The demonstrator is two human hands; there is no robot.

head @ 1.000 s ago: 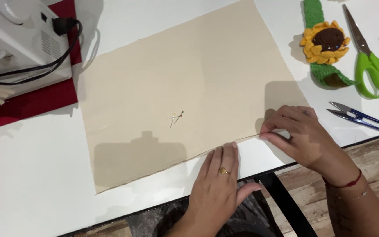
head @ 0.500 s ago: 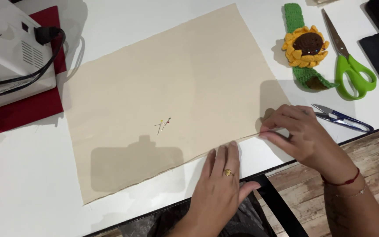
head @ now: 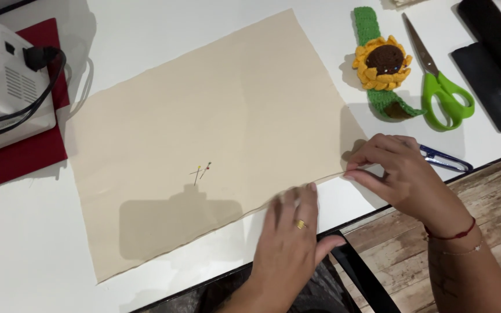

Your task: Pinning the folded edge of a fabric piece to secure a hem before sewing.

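Our left hand (head: pixel 290 232) presses flat on the cloth (head: pixel 204 127); our right hand (head: pixel 398 174) pinches its near right corner. It looks thin and floppy, so we judge the edge the best hold.

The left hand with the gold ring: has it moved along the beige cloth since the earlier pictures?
No. The left hand still lies flat at the near edge of the beige cloth, right of the two pins, as before; only the camera shifted.

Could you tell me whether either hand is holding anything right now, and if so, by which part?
The right hand pinches the beige fabric at its near right corner. The left hand only presses flat on the fabric's near edge, gripping nothing.
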